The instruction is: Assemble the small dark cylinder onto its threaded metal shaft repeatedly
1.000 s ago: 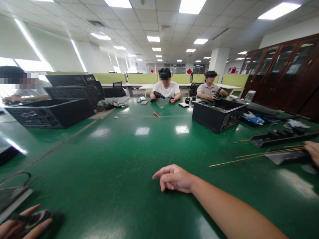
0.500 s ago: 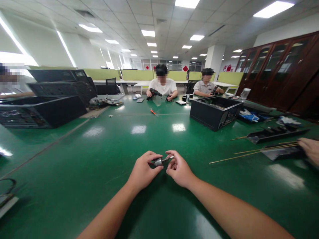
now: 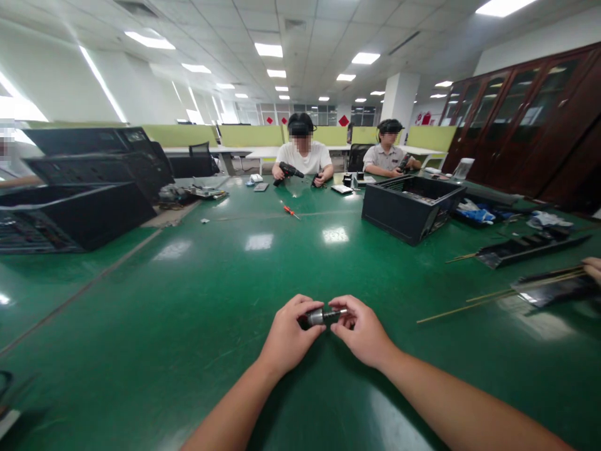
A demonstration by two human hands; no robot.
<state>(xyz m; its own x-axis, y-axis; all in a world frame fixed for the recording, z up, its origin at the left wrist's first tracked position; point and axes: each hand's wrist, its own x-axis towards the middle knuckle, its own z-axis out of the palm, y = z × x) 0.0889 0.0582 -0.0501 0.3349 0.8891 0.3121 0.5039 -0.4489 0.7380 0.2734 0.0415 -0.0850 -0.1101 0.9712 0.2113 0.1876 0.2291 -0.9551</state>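
Note:
Just above the green table [image 3: 225, 269], my left hand [image 3: 291, 332] is closed round a small metal cylinder [image 3: 316, 317]. A thinner dark shaft [image 3: 331, 314] runs from the cylinder towards the right. My right hand [image 3: 359, 329] pinches the far end of this shaft between thumb and fingers. The piece lies nearly level between the two hands, which are close together but apart. Part of the cylinder's left end is hidden in my left hand.
An orange screwdriver [image 3: 290, 212] lies further up. Dark computer cases stand at the left [image 3: 70, 216] and right [image 3: 408, 207]. Thin brass rods [image 3: 451, 312] lie at the right near a person's hand [image 3: 592, 268]. Across the table, a person [image 3: 303, 153] holds a drill [image 3: 290, 170].
The view has shifted, and my hands sit further right and slightly lower with the metal piece. The piece is now more level. The other person's hand at the right shows less.

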